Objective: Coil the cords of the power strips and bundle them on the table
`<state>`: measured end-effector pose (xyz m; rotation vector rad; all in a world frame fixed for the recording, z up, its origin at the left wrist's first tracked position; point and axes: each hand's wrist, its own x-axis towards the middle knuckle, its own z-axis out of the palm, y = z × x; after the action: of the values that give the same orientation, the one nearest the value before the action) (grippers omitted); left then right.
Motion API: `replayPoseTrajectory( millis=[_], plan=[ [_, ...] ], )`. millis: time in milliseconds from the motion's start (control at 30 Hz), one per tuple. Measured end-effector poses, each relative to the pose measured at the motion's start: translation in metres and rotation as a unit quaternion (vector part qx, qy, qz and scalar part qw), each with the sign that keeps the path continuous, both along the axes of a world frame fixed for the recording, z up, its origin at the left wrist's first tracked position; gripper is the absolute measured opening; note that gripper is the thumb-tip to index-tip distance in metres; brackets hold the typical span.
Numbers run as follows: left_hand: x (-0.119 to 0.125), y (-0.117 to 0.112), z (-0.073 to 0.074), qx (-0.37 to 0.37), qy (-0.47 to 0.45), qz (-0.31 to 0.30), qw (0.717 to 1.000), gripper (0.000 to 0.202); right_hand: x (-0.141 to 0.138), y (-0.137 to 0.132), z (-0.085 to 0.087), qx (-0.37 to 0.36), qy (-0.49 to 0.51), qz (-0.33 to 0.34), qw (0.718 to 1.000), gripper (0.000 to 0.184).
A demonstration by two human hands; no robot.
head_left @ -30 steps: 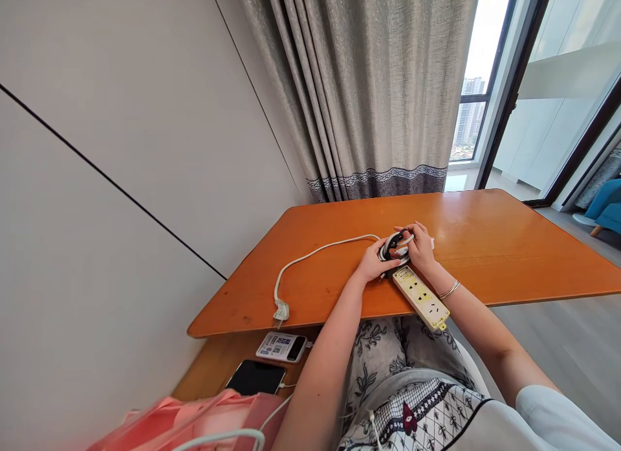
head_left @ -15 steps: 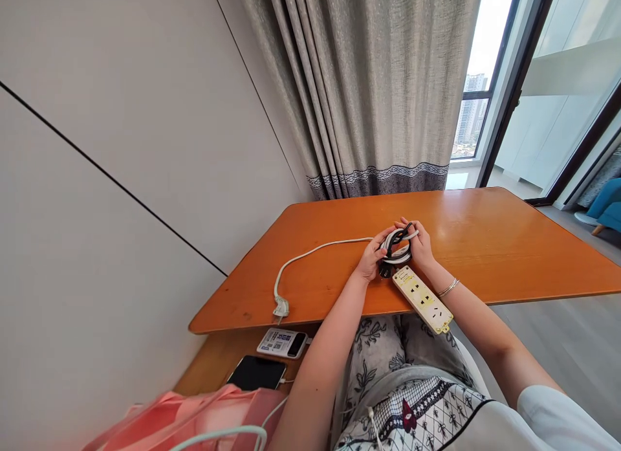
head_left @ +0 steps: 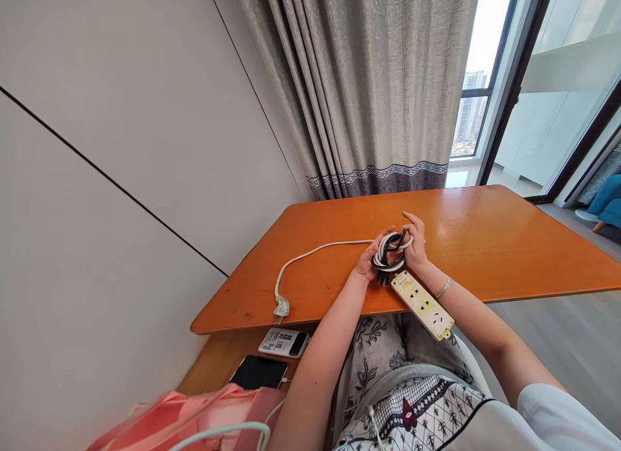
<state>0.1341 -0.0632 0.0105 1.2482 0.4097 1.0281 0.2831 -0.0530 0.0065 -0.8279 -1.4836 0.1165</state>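
Note:
Over the orange table (head_left: 509,244), both hands are closed around a small coil of white and black cord (head_left: 389,251). My left hand (head_left: 369,262) grips the coil's left side; my right hand (head_left: 416,242) pinches its right side. A white and yellow power strip (head_left: 423,302) hangs off the table's near edge just below the coil. The rest of the white cord (head_left: 315,250) runs left across the table to its plug (head_left: 281,306) at the front left edge.
A lower shelf on the left holds a white power bank (head_left: 284,341) and a dark phone (head_left: 258,373). Pink fabric (head_left: 194,418) lies at the bottom left. A grey curtain (head_left: 369,88) and a window are beyond the table; the wall is on the left.
The coil has been turned and drawn a little toward me between the hands. The power strip has shifted slightly. The loose cord and plug have stayed put.

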Motion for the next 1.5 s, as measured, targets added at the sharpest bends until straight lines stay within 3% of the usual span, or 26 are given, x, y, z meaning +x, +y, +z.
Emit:
replayPoseTrajectory(
  millis=[100,400,633,800,933,1000,1067,1133,1267,1333,1400,1500],
  plan=[
    [0.001,0.0,-0.001,0.001,0.008,0.011,1.0,0.096,-0.001,0.0,-0.002,-0.015,-0.003,-0.017,1.0,0.027],
    [0.013,0.002,-0.006,-0.018,-0.028,0.083,0.996,0.057,-0.001,0.001,0.0,-0.005,0.008,-0.076,0.997,0.03],
    [0.021,0.003,-0.005,-0.003,-0.016,0.139,0.99,0.056,0.007,0.005,0.003,-0.02,0.048,-0.121,0.991,0.025],
    [0.017,0.008,-0.009,0.019,0.02,0.136,0.99,0.064,0.011,0.012,0.004,0.015,0.035,-0.133,0.99,0.023],
    [0.005,0.024,-0.017,0.045,0.074,0.225,0.97,0.047,0.025,0.023,0.003,0.005,0.048,-0.14,0.989,0.023],
    [-0.006,0.034,-0.019,0.065,0.145,0.311,0.937,0.033,0.036,0.03,0.001,-0.008,0.069,-0.151,0.986,0.022],
    [-0.022,0.042,-0.02,0.095,0.264,0.383,0.88,0.027,0.047,0.036,-0.001,-0.02,0.093,-0.162,0.982,0.021],
    [-0.042,0.047,-0.018,0.105,0.327,0.393,0.853,0.034,0.056,0.041,-0.003,-0.033,0.112,-0.173,0.978,0.02],
    [-0.086,0.052,-0.009,0.155,0.634,0.396,0.645,0.05,0.061,0.044,-0.004,-0.061,0.117,-0.177,0.975,0.019],
    [-0.108,0.054,-0.003,0.121,0.723,0.375,0.568,0.048,0.06,0.043,-0.005,-0.06,0.108,-0.178,0.976,0.02],
    [-0.125,0.055,0.002,0.092,0.747,0.369,0.545,0.041,0.058,0.042,-0.004,-0.047,0.095,-0.185,0.977,0.02],
    [-0.14,0.055,0.005,0.081,0.754,0.367,0.539,0.032,0.055,0.04,-0.004,-0.031,0.077,-0.187,0.979,0.021]
  ],
)
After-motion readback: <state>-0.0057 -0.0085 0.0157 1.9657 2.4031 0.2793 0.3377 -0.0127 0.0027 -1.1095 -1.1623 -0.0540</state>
